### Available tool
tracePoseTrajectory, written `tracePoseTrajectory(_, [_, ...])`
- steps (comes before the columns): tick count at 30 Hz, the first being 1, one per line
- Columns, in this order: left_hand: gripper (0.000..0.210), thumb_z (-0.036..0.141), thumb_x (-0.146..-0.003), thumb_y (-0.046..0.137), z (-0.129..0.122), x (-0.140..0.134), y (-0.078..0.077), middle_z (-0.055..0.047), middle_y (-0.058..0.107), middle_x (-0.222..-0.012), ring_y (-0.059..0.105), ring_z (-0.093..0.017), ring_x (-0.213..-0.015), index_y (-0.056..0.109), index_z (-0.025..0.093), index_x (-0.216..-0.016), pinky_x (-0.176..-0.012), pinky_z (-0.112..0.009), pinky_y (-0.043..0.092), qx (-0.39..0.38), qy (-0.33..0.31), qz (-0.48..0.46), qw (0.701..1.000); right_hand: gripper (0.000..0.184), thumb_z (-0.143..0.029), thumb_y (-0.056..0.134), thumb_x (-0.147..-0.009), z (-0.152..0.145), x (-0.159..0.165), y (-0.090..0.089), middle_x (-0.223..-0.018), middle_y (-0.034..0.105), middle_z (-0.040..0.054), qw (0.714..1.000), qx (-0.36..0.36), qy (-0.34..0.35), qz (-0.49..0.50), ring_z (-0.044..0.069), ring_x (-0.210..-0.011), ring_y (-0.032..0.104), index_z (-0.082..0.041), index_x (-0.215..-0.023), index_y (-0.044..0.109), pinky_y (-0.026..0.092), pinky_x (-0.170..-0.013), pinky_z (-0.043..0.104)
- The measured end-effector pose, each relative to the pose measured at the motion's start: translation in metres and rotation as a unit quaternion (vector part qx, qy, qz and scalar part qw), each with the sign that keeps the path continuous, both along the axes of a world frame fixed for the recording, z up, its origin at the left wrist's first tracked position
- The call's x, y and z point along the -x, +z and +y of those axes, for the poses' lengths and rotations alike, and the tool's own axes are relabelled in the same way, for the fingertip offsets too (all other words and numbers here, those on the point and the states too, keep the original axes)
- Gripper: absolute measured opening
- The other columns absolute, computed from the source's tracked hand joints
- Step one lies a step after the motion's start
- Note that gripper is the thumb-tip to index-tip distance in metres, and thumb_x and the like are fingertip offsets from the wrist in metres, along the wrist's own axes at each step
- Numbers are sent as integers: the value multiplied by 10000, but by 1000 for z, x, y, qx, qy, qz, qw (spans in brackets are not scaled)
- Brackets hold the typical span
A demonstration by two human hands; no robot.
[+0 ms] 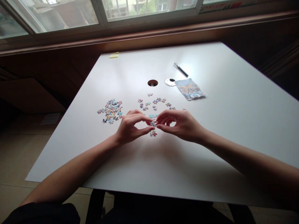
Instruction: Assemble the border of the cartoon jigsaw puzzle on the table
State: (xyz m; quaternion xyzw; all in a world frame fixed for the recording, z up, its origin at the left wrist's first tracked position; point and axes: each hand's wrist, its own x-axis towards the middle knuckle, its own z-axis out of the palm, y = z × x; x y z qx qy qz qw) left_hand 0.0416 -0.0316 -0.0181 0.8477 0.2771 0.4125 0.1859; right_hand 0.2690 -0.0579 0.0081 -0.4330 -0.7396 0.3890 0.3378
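Two hands meet over a part-built jigsaw section (153, 116) at the near middle of a white desk (221, 174), with a window (149, 9) at 12 o'clock. The left hand (132, 126), its forearm entering from 8 o'clock, appears to pinch a small greyish puzzle piece (153, 123) between thumb and forefinger. The right hand (179, 123), in from 4 o'clock, curls its fingertips to the same spot; whether it grips the piece or only braces it, one cannot tell.

The step in hand looks to be fitting that piece to the section. The move seems to call for lining up tab and slot, then a light press while the neighbouring pieces are held steady.

The section's long axis runs roughly from 12 to 6 o'clock, its turquoise end toward the window and a multicoloured end toward the person; fingers cover part of its middle. The piece itself is too small and too hidden to show which way it points.

Loose pieces (159, 99) scatter from 11 to about 2 o'clock, while a dense pile (112, 110) lies between 9 and 10. A printed packet (190, 89) rests between 1 and 2, a pen (181, 70) beyond it near 1.
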Motion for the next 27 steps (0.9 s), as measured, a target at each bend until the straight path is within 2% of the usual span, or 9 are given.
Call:
tracePoseTrajectory(16, [161,309,-824,775,0,1,-4,-4,760,-804,669,-164,-797,707,215,-936,-825,-328,482,2,-27,20,999,139,-327,685,-817,-4,3,-8,-784,713,26,1000,2,-12,-25,140,-640,654,-194,-858,672,550,-596,270])
tracePoseTrajectory(19, [195,304,-816,751,1,3,-3,-13,760,-862,666,-184,-851,694,219,-983,-869,-351,488,11,-29,49,998,112,-298,687,-816,-5,1,-12,-844,688,44,999,-23,-8,-41,138,-668,642,-190,-843,673,550,-599,268])
tracePoseTrajectory(22, [227,213,-831,650,3,4,-1,-32,745,-930,652,-199,-911,664,213,-1058,-896,-372,504,33,-26,43,998,73,-251,694,-812,-9,-3,-17,-972,654,65,993,-80,24,-79,149,-767,632,-201,-863,683,562,-698,294])
tracePoseTrajectory(25, [156,172,-834,603,5,6,-2,-43,723,-956,625,-206,-946,664,214,-971,-908,-377,504,21,-45,43,998,93,-194,693,-809,-14,-6,-22,-1030,621,66,985,-121,69,-105,177,-903,630,-221,-898,681,550,-838,332])
tracePoseTrajectory(27, [129,175,-826,617,5,6,-3,-42,715,-995,609,-210,-977,661,219,-939,-943,-386,488,9,-67,65,996,115,-177,688,-817,-16,-6,-26,-1039,608,66,981,-132,86,-112,188,-952,622,-228,-918,675,540,-873,345])
